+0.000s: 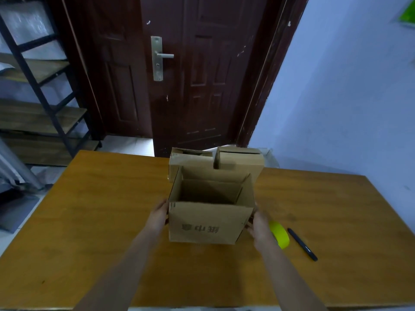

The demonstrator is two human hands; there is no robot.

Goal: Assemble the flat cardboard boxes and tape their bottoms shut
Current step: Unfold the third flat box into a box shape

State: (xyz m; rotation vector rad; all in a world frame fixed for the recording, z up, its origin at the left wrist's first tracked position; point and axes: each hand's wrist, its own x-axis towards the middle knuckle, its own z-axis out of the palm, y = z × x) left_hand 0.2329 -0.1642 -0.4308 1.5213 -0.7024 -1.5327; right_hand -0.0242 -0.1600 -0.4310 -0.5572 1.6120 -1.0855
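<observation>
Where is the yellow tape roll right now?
In the head view, the yellow tape roll lies on the table, partly behind the right hand, with the black pen just right of it.

We see an open box (210, 212) standing on the table (89, 221) near its middle, with our left hand (159, 213) against its left side and our right hand (260, 230) against its right side. Directly behind it, 2 more boxes (215, 161) stand side by side at the table's far edge. Just right of our right hand lies a tape roll (280, 235), with a pen (302, 244) beside it further right.
</observation>
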